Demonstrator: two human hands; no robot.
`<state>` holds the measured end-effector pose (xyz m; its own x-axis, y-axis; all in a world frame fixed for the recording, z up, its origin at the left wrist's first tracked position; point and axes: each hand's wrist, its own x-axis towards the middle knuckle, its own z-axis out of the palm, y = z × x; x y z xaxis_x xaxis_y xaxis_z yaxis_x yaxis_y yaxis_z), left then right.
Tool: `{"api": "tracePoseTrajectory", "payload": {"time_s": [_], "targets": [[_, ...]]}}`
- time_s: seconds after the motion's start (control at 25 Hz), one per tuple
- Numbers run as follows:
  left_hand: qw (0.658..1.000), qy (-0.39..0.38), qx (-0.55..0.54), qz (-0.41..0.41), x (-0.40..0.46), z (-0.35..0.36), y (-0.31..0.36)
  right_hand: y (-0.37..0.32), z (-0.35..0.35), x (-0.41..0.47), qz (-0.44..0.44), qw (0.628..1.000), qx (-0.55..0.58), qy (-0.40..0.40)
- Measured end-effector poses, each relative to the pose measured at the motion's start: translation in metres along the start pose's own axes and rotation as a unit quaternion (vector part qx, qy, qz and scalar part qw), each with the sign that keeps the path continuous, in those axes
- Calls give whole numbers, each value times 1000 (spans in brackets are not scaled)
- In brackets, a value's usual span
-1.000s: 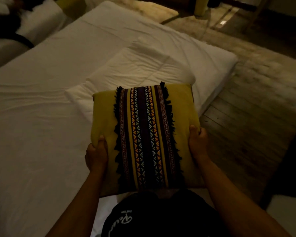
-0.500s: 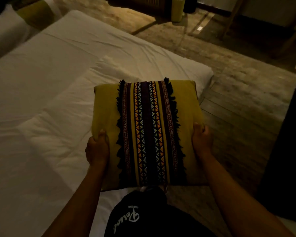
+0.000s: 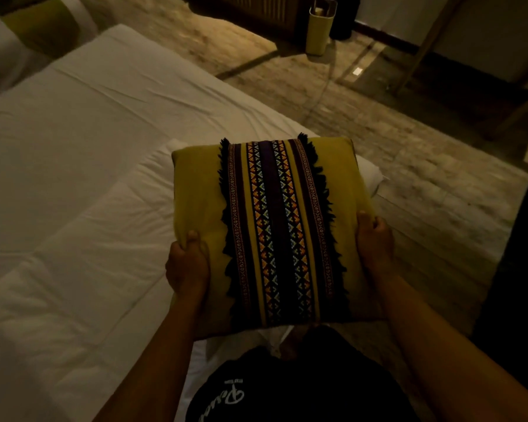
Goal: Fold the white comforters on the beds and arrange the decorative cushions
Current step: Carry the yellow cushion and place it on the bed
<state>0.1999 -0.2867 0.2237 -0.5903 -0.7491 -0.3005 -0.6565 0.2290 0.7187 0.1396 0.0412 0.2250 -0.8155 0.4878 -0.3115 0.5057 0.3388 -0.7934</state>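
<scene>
A dim room with a pale, mottled floor [image 3: 393, 166] fills the right and top of the head view, and a low bed with a wrinkled white sheet [image 3: 83, 117] fills the left. Along the bed's near edge lies a folded white quilted comforter [image 3: 73, 263], a long flat slab running from the lower left up toward the bed's far corner. At the top left is a second white bed [image 3: 0, 56] with an olive-yellow cushion [image 3: 40, 28] on it. Against the far wall stands a tall pale-yellow bin [image 3: 319, 28], next to slanted wooden furniture legs [image 3: 421, 50]. A dark mass [image 3: 518, 284] closes off the right edge; what it is cannot be told.

The square mustard-yellow decorative cushion with a dark fringed woven band of orange and blue triangles [image 3: 269, 229] is held flat, face up, over the far end of the comforter and the bed's corner; whether its underside touches the comforter cannot be seen. The left hand [image 3: 188, 263] grips its left edge, thumb on top and fingers curled beneath. The right hand [image 3: 374, 242] grips the right edge the same way, thumb up, fingers tucked under. A black garment with white script [image 3: 287, 388] shows at the bottom.

Compared with a second ago, the cushion sits farther along the comforter, now covering its far end, and more floor shows. Both hands have kept the same hold on its edges.
</scene>
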Motion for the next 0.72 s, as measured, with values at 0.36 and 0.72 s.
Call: {"api": "tracePoseTrajectory", "payload": {"time_s": [0.36,0.72], "targets": [[996,46,16,-71,49,122,97,-64,38,203,-2,994,-64,-93],[964,70,-100,-236,75,269,153,-144,102,417,-144,951,-192,-194]]}}
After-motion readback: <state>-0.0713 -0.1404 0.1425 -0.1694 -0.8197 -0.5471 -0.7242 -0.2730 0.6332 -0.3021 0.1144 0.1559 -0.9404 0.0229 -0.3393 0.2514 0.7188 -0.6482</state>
